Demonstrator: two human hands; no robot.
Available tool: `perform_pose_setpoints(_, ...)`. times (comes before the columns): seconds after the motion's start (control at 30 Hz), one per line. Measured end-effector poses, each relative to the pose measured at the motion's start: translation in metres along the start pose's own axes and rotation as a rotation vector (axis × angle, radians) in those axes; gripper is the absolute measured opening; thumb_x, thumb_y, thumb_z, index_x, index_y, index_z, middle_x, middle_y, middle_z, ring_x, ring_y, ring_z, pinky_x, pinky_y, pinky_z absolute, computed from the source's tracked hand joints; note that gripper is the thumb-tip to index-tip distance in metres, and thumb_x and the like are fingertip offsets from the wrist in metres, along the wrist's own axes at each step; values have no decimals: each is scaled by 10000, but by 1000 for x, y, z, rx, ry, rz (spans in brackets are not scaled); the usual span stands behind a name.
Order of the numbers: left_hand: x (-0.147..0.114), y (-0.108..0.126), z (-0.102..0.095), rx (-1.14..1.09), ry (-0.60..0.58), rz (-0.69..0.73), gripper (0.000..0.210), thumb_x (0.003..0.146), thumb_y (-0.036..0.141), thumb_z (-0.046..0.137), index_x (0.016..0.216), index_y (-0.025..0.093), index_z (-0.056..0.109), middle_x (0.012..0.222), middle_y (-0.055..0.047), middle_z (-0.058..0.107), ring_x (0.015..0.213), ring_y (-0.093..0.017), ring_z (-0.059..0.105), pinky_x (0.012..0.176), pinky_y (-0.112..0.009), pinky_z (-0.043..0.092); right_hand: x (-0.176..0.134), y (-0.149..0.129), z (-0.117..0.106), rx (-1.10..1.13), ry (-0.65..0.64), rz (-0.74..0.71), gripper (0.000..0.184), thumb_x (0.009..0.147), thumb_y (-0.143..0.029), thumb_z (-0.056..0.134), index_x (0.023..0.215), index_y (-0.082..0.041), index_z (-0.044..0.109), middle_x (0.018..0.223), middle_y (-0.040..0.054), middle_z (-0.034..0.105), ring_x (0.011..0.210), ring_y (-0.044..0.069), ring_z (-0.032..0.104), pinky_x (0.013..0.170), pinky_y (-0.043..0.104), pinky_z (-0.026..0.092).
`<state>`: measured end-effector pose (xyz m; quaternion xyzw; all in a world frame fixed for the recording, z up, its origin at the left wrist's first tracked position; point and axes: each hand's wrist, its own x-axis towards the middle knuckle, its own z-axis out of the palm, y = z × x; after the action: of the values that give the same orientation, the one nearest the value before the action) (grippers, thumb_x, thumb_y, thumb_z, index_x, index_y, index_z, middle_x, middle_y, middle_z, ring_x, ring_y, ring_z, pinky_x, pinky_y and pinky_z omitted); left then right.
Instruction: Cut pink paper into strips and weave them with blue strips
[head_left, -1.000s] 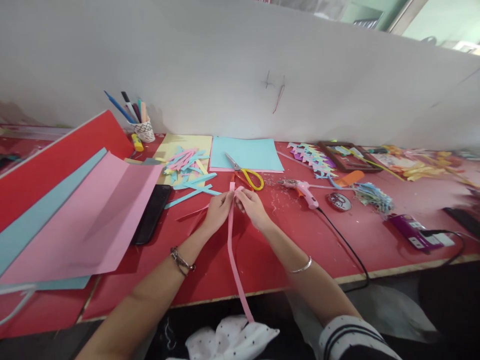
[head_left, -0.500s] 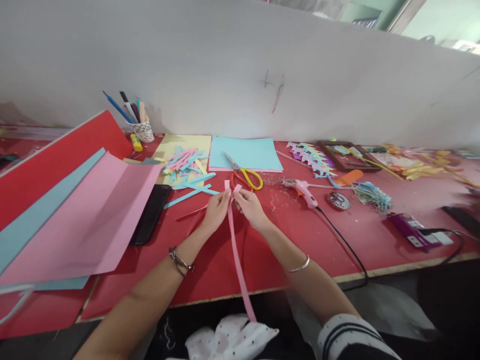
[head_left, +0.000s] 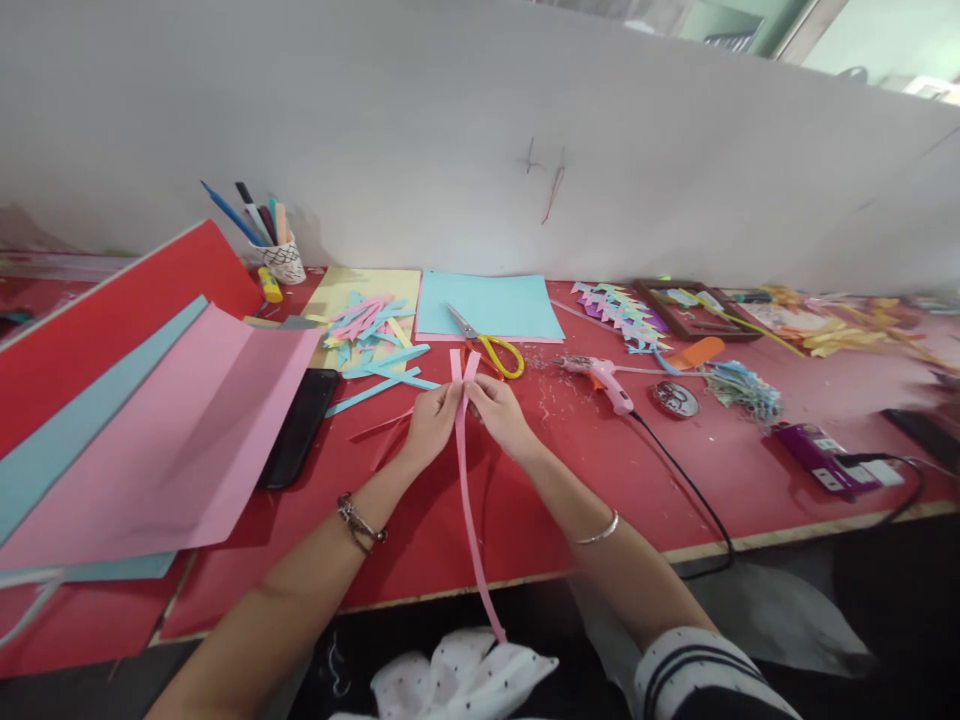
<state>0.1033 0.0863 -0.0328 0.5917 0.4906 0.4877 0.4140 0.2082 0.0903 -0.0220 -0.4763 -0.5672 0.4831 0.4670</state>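
Observation:
Between my hands is a pink paper strip (head_left: 469,530), its long tail hanging down over the table edge to my lap. My left hand (head_left: 435,420) pinches it, and one short end sticks up above those fingers. My right hand (head_left: 496,412) is closed on the strip too, with a second short end rising beside the first in a narrow V. Just beyond the fingertips lie scissors (head_left: 495,352) with yellow handles. To the left, blue paper strips (head_left: 386,385) and a heap of pink, blue and yellow strips (head_left: 371,325) rest near a yellow sheet (head_left: 322,300).
Pink and blue sheets (head_left: 172,440) lean over a black phone (head_left: 300,430) on the left. A pink glue gun (head_left: 611,385) with its cord, a round tin (head_left: 675,399), a brown tray (head_left: 697,310) and a purple power strip (head_left: 825,460) are on the right.
More of the two short strip ends now shows above my fingers. Both hands stay pinched, only slightly shifted; the things on the table have not moved.

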Motion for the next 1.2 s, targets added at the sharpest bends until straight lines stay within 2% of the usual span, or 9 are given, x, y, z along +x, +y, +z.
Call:
perform_pose_setpoints(0.23,1,-3,1,-24,61,-16,418,767,513,369,483,216,295,452,46,345,473,-108,364,478,-242,328,0,4,0,-2,23,-5,266,687,-367,471,505,-197,380,435,-79,344,410,54,288,434,223,230)
perform_pose_setpoints(0.43,1,1,4,-27,-31,-1,379,760,447,402,485,188,434,485,30,464,516,-119,440,543,-240,378,0,3,0,25,90,-5,280,706,-387,420,512,-206,332,449,-76,327,430,60,311,439,217,240)
perform_pose_setpoints(0.7,0,1,2,11,24,0,335,754,415,402,510,187,427,481,43,427,499,-109,390,494,-234,314,2,4,0,-6,50,-18,264,669,-352,462,482,-202,351,447,-72,332,451,65,311,451,217,238)
perform_pose_setpoints(0.87,2,-2,-1,15,53,4,371,760,467,372,499,204,349,478,51,355,495,-104,349,491,-233,305,0,3,1,-15,61,-22,231,663,-326,463,489,-196,385,445,-71,345,450,66,315,454,218,236)
perform_pose_setpoints(1.07,2,-2,1,11,-44,39,330,744,421,390,515,185,427,496,39,420,522,-114,410,518,-232,339,-1,3,0,1,127,-36,251,699,-353,413,512,-203,338,466,-70,318,455,66,297,454,219,231)
perform_pose_setpoints(1.2,0,-2,1,32,-55,51,322,736,406,399,517,176,451,482,43,411,499,-106,384,490,-230,304,0,5,0,-13,92,-31,267,680,-367,448,503,-203,335,466,-72,290,460,66,275,452,221,219)
